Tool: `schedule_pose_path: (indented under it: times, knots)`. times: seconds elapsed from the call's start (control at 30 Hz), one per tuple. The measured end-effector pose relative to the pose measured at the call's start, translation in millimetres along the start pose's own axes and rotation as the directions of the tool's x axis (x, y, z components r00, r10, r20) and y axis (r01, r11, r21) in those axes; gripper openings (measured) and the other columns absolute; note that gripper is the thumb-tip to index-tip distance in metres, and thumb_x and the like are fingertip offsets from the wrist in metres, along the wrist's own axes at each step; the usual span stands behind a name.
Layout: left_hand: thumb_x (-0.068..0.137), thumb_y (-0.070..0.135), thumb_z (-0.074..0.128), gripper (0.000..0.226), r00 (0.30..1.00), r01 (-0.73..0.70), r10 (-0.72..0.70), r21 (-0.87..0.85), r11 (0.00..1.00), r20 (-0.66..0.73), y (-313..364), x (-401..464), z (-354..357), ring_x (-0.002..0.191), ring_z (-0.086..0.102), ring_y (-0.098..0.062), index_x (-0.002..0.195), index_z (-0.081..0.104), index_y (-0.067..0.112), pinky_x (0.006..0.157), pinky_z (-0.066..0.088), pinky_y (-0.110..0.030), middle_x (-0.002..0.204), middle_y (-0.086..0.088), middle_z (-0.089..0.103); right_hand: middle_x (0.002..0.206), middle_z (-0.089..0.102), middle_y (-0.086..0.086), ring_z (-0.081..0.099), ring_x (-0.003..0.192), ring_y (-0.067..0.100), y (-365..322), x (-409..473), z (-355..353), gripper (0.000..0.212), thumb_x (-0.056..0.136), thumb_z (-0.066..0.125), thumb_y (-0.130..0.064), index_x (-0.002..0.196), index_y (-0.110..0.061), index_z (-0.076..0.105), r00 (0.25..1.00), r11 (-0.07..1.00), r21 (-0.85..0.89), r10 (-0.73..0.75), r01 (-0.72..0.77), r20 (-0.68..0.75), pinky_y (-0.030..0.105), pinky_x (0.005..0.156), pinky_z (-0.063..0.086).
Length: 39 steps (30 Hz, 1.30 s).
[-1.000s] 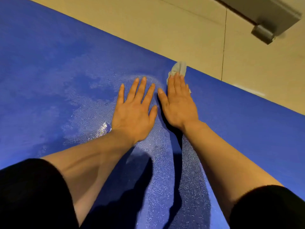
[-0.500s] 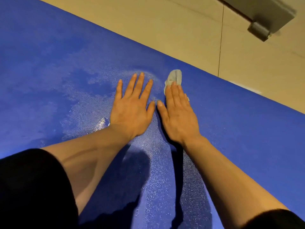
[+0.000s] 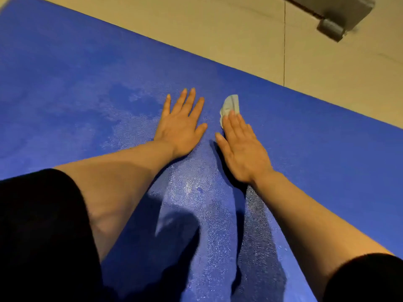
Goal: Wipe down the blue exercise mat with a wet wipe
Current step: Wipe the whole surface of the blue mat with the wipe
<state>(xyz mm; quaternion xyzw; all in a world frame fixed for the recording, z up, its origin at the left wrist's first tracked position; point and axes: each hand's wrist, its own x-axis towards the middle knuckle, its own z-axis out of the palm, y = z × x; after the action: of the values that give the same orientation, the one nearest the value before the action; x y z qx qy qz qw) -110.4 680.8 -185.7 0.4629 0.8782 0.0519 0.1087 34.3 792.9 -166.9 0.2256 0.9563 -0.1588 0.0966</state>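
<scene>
The blue exercise mat fills most of the view and slants from upper left to lower right. My left hand lies flat on it, fingers spread and straight. Just to its right, my right hand presses flat on a crumpled pale wet wipe. Only the wipe's far end shows beyond my fingertips. Damp, glistening patches mark the mat to the left of my hands and between my forearms.
Beige tiled floor borders the mat's far edge. A grey metal fixture sits at the top right corner. Black sleeves cover my upper arms at the bottom of the view.
My right hand has drawn the wipe back from the mat's far edge toward me. The left hand has stayed flat on the mat, and the gap between the hands has widened.
</scene>
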Motion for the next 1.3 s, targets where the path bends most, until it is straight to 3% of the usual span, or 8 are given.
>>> schedule_pose_path:
  times: [0.17,0.4,0.6,0.73,0.83,1.0,1.07,1.3]
  knots:
    - [0.103,0.043,0.027,0.065,0.989,-0.150,0.150,-0.002,0.989,0.003,-15.3,-56.8,1.0,0.150,-0.008,-0.018,0.155,-0.001,0.016,0.118,-0.011,-0.040,0.162,-0.001,-0.007,0.162,-0.010,0.013,-0.011,0.149,0.027,-13.7,-12.1,14.5,0.073,0.099,0.004,-0.052,0.154,-0.004,-0.002,0.957,0.957,-0.031,0.287,-0.289,-0.044,0.041,0.121,-0.005]
    - [0.103,0.044,0.025,0.065,0.990,-0.129,0.131,-0.030,0.991,0.058,-16.0,-96.0,4.6,0.148,-0.013,-0.017,0.154,-0.005,0.018,0.117,-0.014,-0.038,0.161,0.001,-0.013,0.162,-0.012,0.001,-0.013,0.149,0.017,-29.4,-25.4,12.1,0.061,0.105,0.019,-0.042,0.154,-0.014,-0.003,0.998,0.998,-0.032,-0.049,0.050,0.027,0.031,0.118,-0.011]
    - [0.088,0.057,-0.002,0.070,0.986,-0.144,0.147,-0.042,0.989,0.073,-28.1,-139.1,9.3,0.144,-0.013,-0.012,0.149,-0.007,0.023,0.116,-0.012,-0.038,0.156,0.006,-0.011,0.162,-0.008,0.008,-0.011,0.149,0.022,-31.1,-48.8,18.7,0.067,0.103,0.016,-0.047,0.154,-0.007,0.000,0.960,0.961,0.038,0.276,-0.275,-0.045,0.038,0.120,-0.008]
    - [0.099,0.054,0.013,0.067,0.987,-0.078,0.080,-0.020,0.997,0.139,-18.5,-154.6,4.8,0.148,-0.017,-0.016,0.151,-0.013,0.021,0.117,-0.014,-0.039,0.150,0.007,-0.027,0.162,-0.009,0.007,-0.013,0.149,0.018,-85.7,-45.5,33.1,0.067,0.103,0.021,-0.046,0.154,-0.008,0.001,1.000,0.998,0.058,0.018,-0.019,0.010,0.036,0.120,-0.011]
    - [0.102,0.048,0.027,0.071,0.973,-0.051,0.052,-0.011,0.999,0.226,-9.1,-170.4,0.0,0.147,-0.020,-0.016,0.152,-0.016,0.022,0.117,-0.013,-0.040,0.146,0.007,-0.034,0.163,-0.006,0.004,-0.010,0.149,0.016,-64.6,-61.7,34.2,0.066,0.103,0.023,-0.046,0.155,-0.010,0.004,0.997,0.996,0.044,-0.077,0.076,0.003,0.035,0.120,-0.009]
    - [0.102,0.048,0.026,0.072,0.953,-0.039,0.030,0.027,0.999,0.302,-8.2,-205.0,-5.3,0.138,-0.030,-0.009,0.145,-0.027,0.024,0.118,-0.014,-0.039,0.146,0.007,-0.037,0.163,-0.003,0.009,-0.008,0.150,0.021,-28.6,-100.6,34.1,0.079,0.096,0.004,-0.059,0.154,-0.006,0.003,0.977,0.974,-0.100,0.195,-0.204,-0.090,0.037,0.119,-0.011]
    - [0.103,0.047,0.027,0.073,0.950,-0.006,-0.001,0.024,1.000,0.313,-2.2,-213.6,-5.2,0.141,-0.028,-0.012,0.143,-0.028,0.023,0.118,-0.014,-0.040,0.147,0.006,-0.037,0.162,-0.005,0.013,-0.010,0.149,0.023,-50.4,-92.9,37.4,0.077,0.099,0.012,-0.056,0.154,-0.003,0.001,0.960,0.961,-0.014,0.274,-0.275,-0.055,0.038,0.120,-0.009]
    - [0.102,0.047,0.033,0.076,0.934,0.055,-0.051,0.000,0.999,0.355,17.3,-240.3,-4.5,0.147,-0.021,-0.015,0.151,-0.018,0.022,0.118,-0.010,-0.040,0.158,0.003,-0.027,0.162,-0.008,0.004,-0.010,0.149,0.015,-67.6,-108.8,44.8,0.069,0.102,0.024,-0.048,0.155,-0.011,0.001,0.985,0.985,0.015,-0.172,0.171,0.029,0.029,0.120,-0.008]
